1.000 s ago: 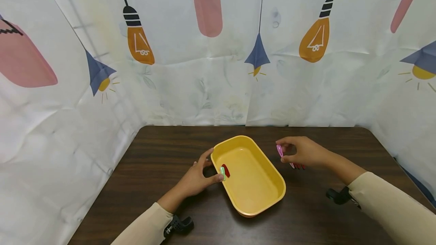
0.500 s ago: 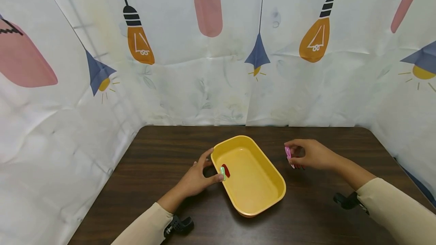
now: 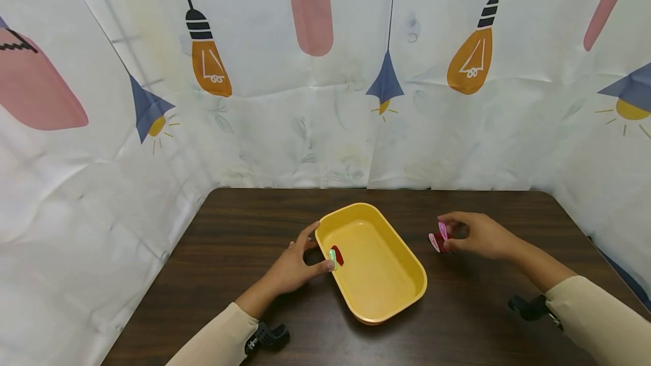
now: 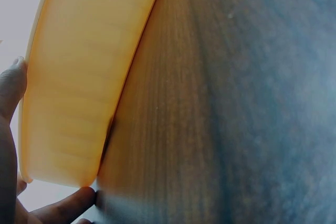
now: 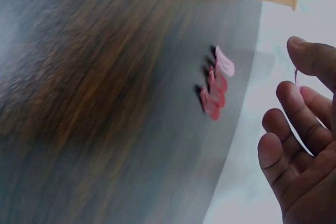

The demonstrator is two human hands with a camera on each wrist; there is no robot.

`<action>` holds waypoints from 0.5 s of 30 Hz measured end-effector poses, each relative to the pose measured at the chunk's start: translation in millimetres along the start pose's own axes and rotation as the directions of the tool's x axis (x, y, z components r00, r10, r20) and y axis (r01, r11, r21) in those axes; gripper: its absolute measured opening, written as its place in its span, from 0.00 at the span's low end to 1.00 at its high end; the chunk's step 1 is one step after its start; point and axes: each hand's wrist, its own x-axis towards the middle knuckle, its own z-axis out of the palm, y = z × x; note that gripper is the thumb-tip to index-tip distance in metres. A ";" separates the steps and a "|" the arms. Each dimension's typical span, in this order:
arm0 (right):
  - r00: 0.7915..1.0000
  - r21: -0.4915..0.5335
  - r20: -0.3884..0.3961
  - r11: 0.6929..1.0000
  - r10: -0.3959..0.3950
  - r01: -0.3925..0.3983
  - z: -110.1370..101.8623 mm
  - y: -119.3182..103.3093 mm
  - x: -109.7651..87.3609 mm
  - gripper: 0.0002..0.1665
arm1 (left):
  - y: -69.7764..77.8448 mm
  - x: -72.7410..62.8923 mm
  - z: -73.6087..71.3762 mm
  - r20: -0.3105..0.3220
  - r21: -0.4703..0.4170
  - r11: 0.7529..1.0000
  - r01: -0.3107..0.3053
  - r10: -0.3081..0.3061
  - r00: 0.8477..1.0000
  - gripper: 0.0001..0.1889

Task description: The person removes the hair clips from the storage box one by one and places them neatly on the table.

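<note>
My left hand [image 3: 291, 266] grips the left side of a yellow plastic tub [image 3: 376, 264], thumb on the rim and fingers around the far left corner. Beside the thumb tip, a green snap hair clip [image 3: 333, 258] lies against the tub's inner wall, overlapping a red hair clip [image 3: 338, 255]. To the tub's right, my right hand [image 3: 478, 234] pinches a pink hair clip [image 3: 443, 230] between thumb and fingers. It is held above several clips on the table: a light pink hair clip [image 5: 224, 62] and red hair clips [image 5: 212, 98].
A dark wood-grain table [image 3: 244, 242] carries everything. A white patterned curtain [image 3: 325, 129] hangs behind its far edge and along the sides. Black wrist straps [image 3: 529, 308] show at both sleeves.
My right hand has moved right and slightly toward me with the pink hair clip, over the row of clips, uncovering the light pink one. The left hand and tub stay put.
</note>
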 end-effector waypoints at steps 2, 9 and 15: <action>1.000 -0.010 -0.010 1.000 0.001 -0.001 0.1 2.4 -2.3 0.35 | -0.3 0.0 -0.1 0.000 -0.001 1.000 0.000 0.000 1.000 0.52; 0.999 -0.014 -0.032 1.000 0.023 -0.023 2.1 8.6 -11.0 0.38 | -1.2 0.1 0.0 -0.001 0.000 1.000 -0.001 0.001 1.000 0.52; 0.998 -0.019 -0.034 0.999 0.046 -0.046 3.8 15.4 -16.0 0.39 | -1.5 0.2 0.2 -0.003 0.001 1.000 0.001 -0.001 1.000 0.52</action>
